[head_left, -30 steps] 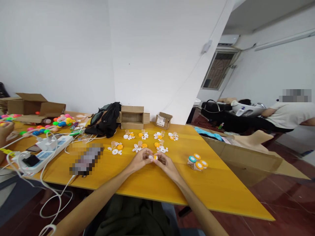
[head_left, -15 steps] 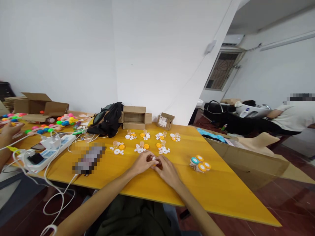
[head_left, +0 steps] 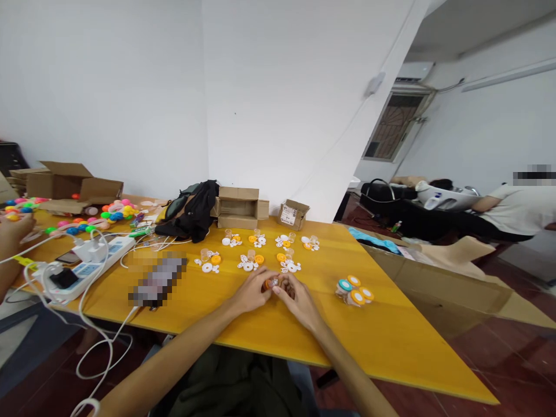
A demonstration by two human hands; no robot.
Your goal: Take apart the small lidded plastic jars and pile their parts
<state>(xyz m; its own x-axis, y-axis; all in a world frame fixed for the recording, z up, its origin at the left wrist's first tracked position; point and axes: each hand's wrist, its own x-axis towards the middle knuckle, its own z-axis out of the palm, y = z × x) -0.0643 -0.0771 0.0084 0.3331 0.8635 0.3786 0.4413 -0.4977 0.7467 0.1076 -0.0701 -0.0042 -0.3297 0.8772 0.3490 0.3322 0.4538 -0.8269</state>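
My left hand (head_left: 253, 291) is closed around a small clear jar (head_left: 273, 283) with orange on it, near the front of the yellow table. My right hand (head_left: 299, 298) meets it from the other side, thumb and fingers pressed to the jar. The fingers cover much of the jar. Just beyond my hands lie groups of parts: orange lids (head_left: 259, 259), white discs (head_left: 207, 268), small clear cups (head_left: 205, 254) and white pieces with holes. To my right stand several closed jars (head_left: 357, 297), with orange lids and one teal lid (head_left: 345, 285).
A power strip (head_left: 93, 269) with cables and a blurred phone (head_left: 158, 281) lie at left. Behind are a black bag (head_left: 195, 211) and open cardboard boxes (head_left: 238, 208). Another person's hand (head_left: 17, 229) is at far left. A large carton (head_left: 417, 284) stands beyond the right edge.
The jar has turned between my hands and its orange part now shows more on the left. My right fingers have shifted slightly. The co-worker's hand at far left has moved.
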